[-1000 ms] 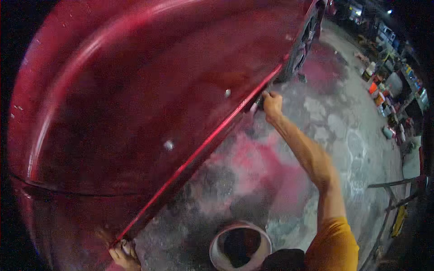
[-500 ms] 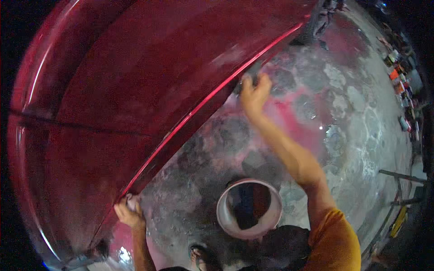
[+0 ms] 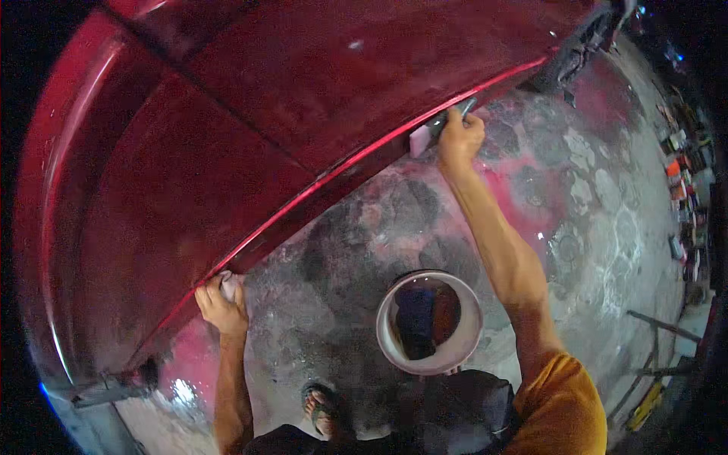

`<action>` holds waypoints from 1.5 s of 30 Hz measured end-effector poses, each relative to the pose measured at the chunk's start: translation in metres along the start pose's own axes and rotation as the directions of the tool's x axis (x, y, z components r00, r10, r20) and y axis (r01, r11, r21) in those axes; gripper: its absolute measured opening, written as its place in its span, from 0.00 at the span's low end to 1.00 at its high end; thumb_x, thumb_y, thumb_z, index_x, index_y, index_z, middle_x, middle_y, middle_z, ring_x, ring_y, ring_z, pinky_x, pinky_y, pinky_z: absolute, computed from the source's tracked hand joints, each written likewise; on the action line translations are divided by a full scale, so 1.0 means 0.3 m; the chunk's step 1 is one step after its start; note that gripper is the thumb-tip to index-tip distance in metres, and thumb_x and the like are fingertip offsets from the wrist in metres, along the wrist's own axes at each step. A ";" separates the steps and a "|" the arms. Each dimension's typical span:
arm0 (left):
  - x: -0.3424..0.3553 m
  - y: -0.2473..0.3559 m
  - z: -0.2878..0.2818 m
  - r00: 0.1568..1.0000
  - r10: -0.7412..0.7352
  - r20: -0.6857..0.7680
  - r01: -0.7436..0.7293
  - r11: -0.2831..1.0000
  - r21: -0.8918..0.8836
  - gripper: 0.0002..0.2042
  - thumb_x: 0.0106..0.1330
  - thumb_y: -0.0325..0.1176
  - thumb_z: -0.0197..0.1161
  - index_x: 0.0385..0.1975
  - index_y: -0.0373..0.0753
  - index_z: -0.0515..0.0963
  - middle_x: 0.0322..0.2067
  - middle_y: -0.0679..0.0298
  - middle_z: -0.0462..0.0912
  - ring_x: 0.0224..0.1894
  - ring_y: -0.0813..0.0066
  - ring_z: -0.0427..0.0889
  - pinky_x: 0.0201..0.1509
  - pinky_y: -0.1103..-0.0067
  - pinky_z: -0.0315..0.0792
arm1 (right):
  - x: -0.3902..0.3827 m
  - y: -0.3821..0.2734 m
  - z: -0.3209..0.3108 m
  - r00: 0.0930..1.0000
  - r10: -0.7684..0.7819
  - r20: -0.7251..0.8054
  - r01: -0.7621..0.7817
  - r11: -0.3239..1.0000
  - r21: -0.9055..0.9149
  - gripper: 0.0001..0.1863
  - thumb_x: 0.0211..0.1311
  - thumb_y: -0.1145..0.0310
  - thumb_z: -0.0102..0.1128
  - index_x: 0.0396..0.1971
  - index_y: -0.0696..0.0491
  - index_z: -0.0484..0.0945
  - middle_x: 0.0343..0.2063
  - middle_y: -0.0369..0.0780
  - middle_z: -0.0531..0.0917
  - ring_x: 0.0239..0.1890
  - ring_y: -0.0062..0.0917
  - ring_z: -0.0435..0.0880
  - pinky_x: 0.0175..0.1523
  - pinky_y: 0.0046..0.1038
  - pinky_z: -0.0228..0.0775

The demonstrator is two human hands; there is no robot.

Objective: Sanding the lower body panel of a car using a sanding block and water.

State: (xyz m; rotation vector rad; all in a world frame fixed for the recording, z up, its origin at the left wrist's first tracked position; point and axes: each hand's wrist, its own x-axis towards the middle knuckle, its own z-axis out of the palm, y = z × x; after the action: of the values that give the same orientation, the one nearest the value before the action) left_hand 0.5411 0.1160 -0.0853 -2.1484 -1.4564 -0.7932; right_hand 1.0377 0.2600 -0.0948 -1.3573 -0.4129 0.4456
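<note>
Along the lower edge of a dark red car body (image 3: 227,136), a bright red ridge (image 3: 353,159) curves from lower left to upper right. My right hand (image 3: 464,144) presses a dark flat block (image 3: 437,124) with a pale pinkish sheet against the side just under this ridge, and its fingers are closed round it. Farther left, my left hand (image 3: 224,312) is closed on a pale, soft-looking wad (image 3: 230,285), a sponge or a folded cloth, right at the ridge. Which of these it is, I cannot tell.
A round whitish bucket (image 3: 476,334) with dark liquid stands on the wet, blotchy floor (image 3: 341,303) between my arms. My sandalled foot (image 3: 322,409) is below it. Black sheeting (image 3: 584,53) hangs at the upper right. Metal stand legs (image 3: 656,345) and a cluttered row of items (image 3: 682,174) line the right.
My right hand has moved a little right along the ridge with the block, now more plainly seen. My left hand still holds its wad; the view has shifted, and the foot shows more.
</note>
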 end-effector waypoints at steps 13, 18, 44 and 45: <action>0.012 0.005 -0.032 0.994 -0.109 -0.004 0.109 0.994 -0.011 0.19 0.56 0.37 0.75 0.46 0.42 0.78 0.38 0.55 0.76 0.42 0.48 0.75 0.47 0.58 0.72 | -0.401 -0.054 0.139 0.986 -0.162 0.031 0.165 0.975 -0.152 0.23 0.59 0.62 0.72 0.41 0.66 0.74 0.38 0.50 0.77 0.43 0.41 0.75 0.54 0.41 0.67; 0.001 0.020 0.011 0.983 -0.144 -0.111 0.141 0.989 -0.042 0.20 0.56 0.37 0.75 0.45 0.41 0.77 0.39 0.55 0.75 0.42 0.48 0.75 0.46 0.58 0.72 | -0.811 0.071 0.229 0.889 -0.406 0.211 0.451 0.857 -0.250 0.29 0.57 0.62 0.71 0.50 0.63 0.68 0.48 0.57 0.71 0.54 0.52 0.67 0.61 0.52 0.58; -0.269 -0.073 -0.132 0.785 -0.618 -0.045 0.479 0.652 -0.588 0.16 0.58 0.34 0.71 0.45 0.39 0.80 0.38 0.54 0.80 0.40 0.50 0.82 0.45 0.62 0.77 | -1.122 -0.139 0.147 0.668 -0.206 0.715 0.318 0.948 -0.025 0.27 0.58 0.73 0.73 0.56 0.58 0.71 0.45 0.40 0.78 0.45 0.23 0.77 0.54 0.28 0.72; -0.339 -0.036 -0.131 0.727 -0.686 -0.030 0.506 0.565 -0.652 0.13 0.63 0.35 0.68 0.44 0.37 0.80 0.38 0.54 0.82 0.40 0.52 0.84 0.45 0.63 0.77 | -1.166 -0.116 0.157 0.669 -0.204 0.715 0.299 0.954 -0.007 0.29 0.58 0.74 0.72 0.58 0.58 0.70 0.46 0.40 0.78 0.47 0.23 0.77 0.54 0.27 0.72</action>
State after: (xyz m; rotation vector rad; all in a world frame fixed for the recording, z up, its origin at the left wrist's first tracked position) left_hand 0.4931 0.0251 -0.1231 -1.7388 -1.9962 -1.9869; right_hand 0.7189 0.1083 -0.0619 -1.1765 -1.2835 0.7176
